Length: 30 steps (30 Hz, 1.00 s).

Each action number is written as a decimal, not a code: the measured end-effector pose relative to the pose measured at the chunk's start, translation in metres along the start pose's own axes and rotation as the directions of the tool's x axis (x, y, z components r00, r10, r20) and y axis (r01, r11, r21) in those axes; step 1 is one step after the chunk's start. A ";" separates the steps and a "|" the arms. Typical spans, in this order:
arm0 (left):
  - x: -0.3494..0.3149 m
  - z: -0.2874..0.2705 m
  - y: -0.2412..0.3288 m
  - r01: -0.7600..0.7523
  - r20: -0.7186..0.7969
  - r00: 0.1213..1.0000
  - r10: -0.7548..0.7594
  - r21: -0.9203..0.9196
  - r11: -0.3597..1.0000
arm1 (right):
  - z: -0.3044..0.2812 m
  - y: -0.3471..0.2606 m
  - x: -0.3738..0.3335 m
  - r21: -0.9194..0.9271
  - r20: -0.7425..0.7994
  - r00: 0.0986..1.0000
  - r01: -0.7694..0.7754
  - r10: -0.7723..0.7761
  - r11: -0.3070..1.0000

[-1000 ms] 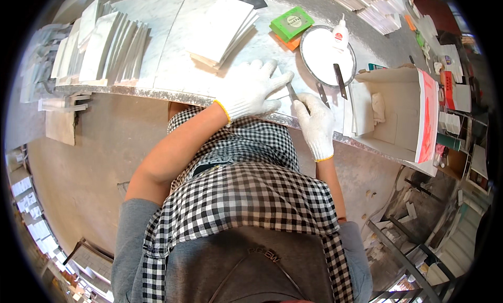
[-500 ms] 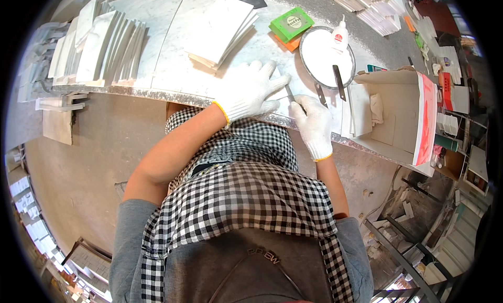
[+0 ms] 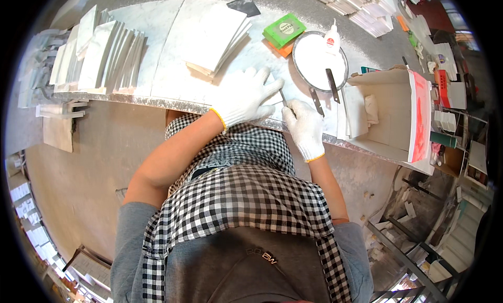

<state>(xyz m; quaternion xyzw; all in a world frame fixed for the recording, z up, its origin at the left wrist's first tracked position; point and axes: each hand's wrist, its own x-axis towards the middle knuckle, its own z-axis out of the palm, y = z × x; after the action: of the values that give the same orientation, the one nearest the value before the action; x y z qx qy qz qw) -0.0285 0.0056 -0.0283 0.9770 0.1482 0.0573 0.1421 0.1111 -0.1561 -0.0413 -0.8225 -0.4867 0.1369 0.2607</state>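
From afar I see left hand (image 3: 245, 97) palm-down, fingers spread over desk (image 3: 170, 80); right hand (image 3: 305, 126) pinching thin grey tool (image 3: 283, 97) between both hands; white slab stack (image 3: 216, 40) just beyond left

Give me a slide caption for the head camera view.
Gloved left hand spread over the worktop, gloved right hand holding a slim tool beside it, white slabs stacked beyond.

Slim tool (image 3: 283, 97), one: grey, narrow; was gripped at its near end by the right hand (image 3: 304, 126), slanted, far end beside the left index fingertip. Flat white piece (image 3: 272, 99), one: lay on the worktop (image 3: 170, 67), mostly hidden beneath the spread left hand (image 3: 243, 96).
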 end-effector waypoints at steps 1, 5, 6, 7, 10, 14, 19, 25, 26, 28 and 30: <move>0.000 0.004 0.000 0.011 -0.015 1.000 -0.011 -0.003 1.000 | -0.005 -0.002 -0.001 -0.002 0.021 0.999 -0.031 0.031 1.000; 0.001 0.009 0.000 0.023 -0.039 0.999 -0.022 0.012 1.000 | -0.010 -0.005 -0.015 0.158 0.023 0.981 -0.191 0.190 0.969; 0.000 0.009 0.002 0.058 -0.044 0.997 -0.057 0.003 0.998 | -0.008 -0.003 -0.018 0.218 0.014 0.974 -0.223 0.225 0.950; -0.002 0.008 0.006 0.093 -0.048 0.995 -0.093 -0.006 0.996 | -0.005 -0.001 -0.019 0.239 -0.017 0.974 -0.214 0.224 0.947; -0.006 0.018 0.014 0.180 -0.134 0.974 -0.181 -0.017 0.983 | 0.004 -0.005 -0.021 0.287 -0.093 0.967 -0.203 0.238 0.936; -0.008 0.022 0.025 0.299 -0.175 0.939 -0.297 -0.014 0.954 | 0.004 -0.021 -0.016 0.296 -0.116 0.964 -0.198 0.241 0.934; -0.012 0.017 0.022 0.279 -0.134 0.947 -0.292 -0.103 0.955 | -0.007 -0.014 -0.015 0.365 -0.123 0.961 -0.188 0.247 0.912; -0.022 -0.001 0.015 0.350 -0.019 0.931 -0.364 -0.231 0.908 | -0.055 0.006 -0.003 0.271 -0.299 0.901 -0.235 0.314 0.933; -0.023 -0.003 0.013 0.349 -0.035 0.929 -0.368 -0.247 0.904 | -0.061 0.016 0.002 0.244 -0.352 0.875 -0.257 0.332 0.935; -0.022 -0.005 0.010 0.348 -0.074 0.922 -0.379 -0.267 0.899 | -0.070 0.056 0.016 0.056 -0.492 0.858 -0.137 0.147 0.989; -0.017 -0.007 0.007 0.371 -0.079 0.911 -0.404 -0.267 0.889 | -0.077 0.066 0.029 -0.055 -0.501 0.860 -0.144 0.097 0.988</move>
<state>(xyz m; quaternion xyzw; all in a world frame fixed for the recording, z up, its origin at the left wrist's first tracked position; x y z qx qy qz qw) -0.0438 -0.0046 -0.0206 0.8963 0.3413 0.1106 0.2606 0.2100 -0.1795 -0.0137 -0.8697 -0.3564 -0.0854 0.3307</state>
